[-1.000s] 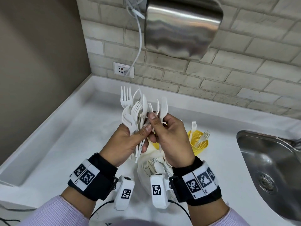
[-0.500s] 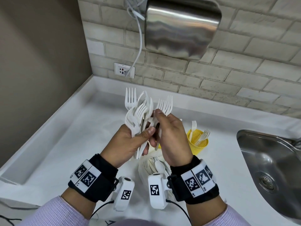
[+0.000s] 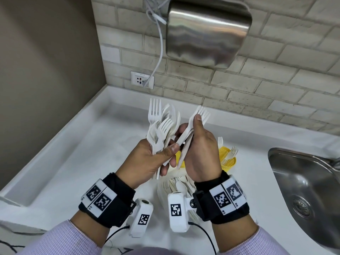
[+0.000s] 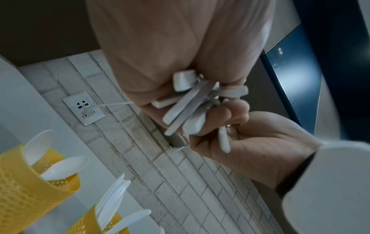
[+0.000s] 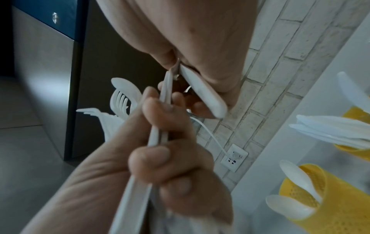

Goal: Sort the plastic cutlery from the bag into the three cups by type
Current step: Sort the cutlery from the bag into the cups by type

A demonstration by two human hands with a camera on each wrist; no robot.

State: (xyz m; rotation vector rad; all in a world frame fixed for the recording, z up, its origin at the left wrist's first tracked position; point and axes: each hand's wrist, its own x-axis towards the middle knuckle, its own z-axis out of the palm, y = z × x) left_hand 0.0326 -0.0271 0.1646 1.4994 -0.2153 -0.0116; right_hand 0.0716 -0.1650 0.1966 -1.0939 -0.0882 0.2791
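Observation:
My left hand (image 3: 147, 159) grips a fanned bundle of white plastic cutlery (image 3: 160, 126), mostly forks, tines up. Just right of it, my right hand (image 3: 200, 144) pinches a couple of white forks (image 3: 191, 126), tilted with tines up and right, beside the bundle. A clear bag (image 3: 174, 184) with more cutlery lies on the counter under my hands. A yellow mesh cup (image 3: 229, 160) behind my right hand holds forks. In the left wrist view a yellow cup with spoons (image 4: 30, 182) and one with knives (image 4: 90, 221) stand by the wall.
A white counter (image 3: 77, 162) runs into a corner at the left. A steel sink (image 3: 303, 181) is set in at the right. On the brick wall hang a steel hand dryer (image 3: 207, 30) and a socket (image 3: 141, 80) with a white cable.
My right hand has drawn the forks out of the bundle, up and to the right, and they now tilt away from it. The left hand keeps its grip on the bundle.

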